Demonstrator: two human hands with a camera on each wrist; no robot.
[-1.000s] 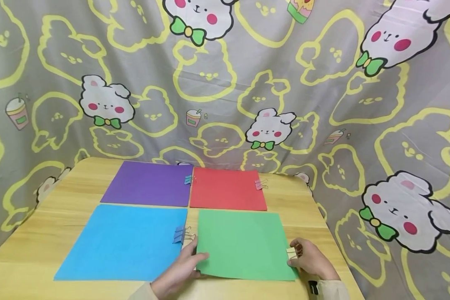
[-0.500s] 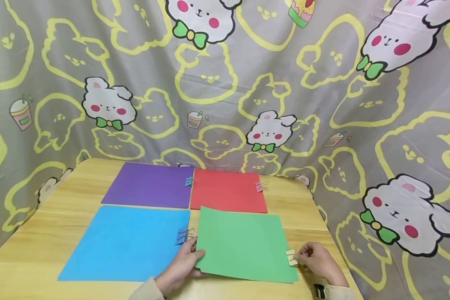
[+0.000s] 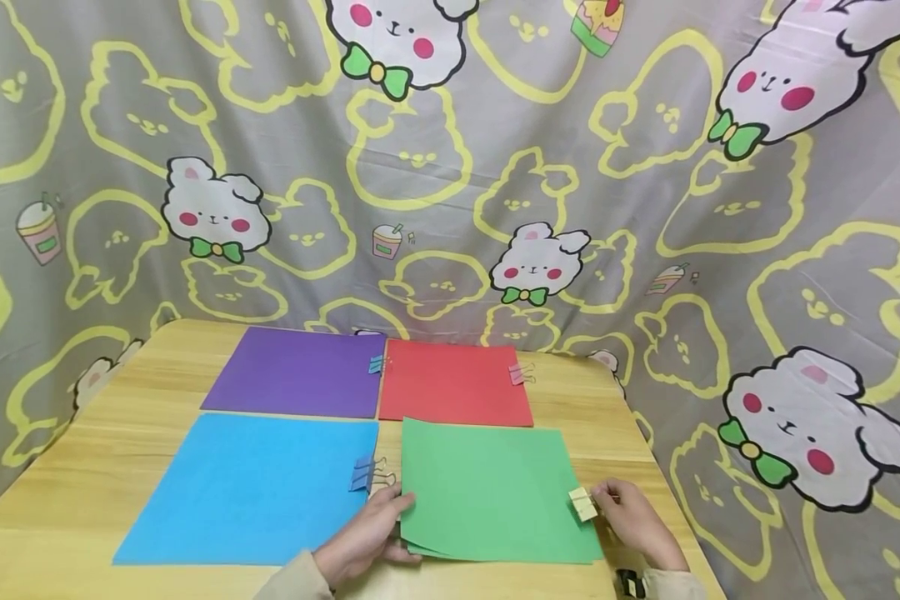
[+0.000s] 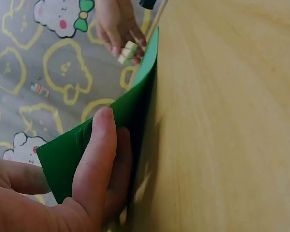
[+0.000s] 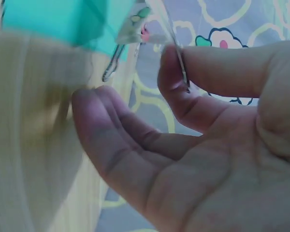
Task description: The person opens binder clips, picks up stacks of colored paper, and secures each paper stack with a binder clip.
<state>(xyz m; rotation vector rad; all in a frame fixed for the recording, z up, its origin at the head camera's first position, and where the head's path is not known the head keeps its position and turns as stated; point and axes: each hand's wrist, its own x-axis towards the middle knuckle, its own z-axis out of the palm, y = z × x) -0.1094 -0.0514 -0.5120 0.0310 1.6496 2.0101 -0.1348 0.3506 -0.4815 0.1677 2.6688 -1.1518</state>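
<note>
A small stack of green paper (image 3: 487,492) lies at the front right of the table. My left hand (image 3: 367,529) grips its near left edge, thumb on top and fingers underneath. In the left wrist view that corner of the green paper (image 4: 63,162) bends up from the table. A pale yellow binder clip (image 3: 582,504) sits on the stack's right edge. My right hand (image 3: 637,517) pinches one wire handle of it between thumb and index finger. The other handle (image 5: 113,63) stands free in the right wrist view, above loosely bent fingers.
Blue paper (image 3: 247,492) with a blue binder clip (image 3: 361,473) lies left of the green stack. Behind are purple paper (image 3: 300,371) with a teal clip (image 3: 376,364) and red paper (image 3: 450,379) with a pink clip (image 3: 517,375). A patterned curtain (image 3: 435,217) hangs behind the wooden table.
The yellow clip has tilted and my right hand's fingers have shifted on its handle. The near left corner of the green stack has fanned slightly, showing a lower sheet.
</note>
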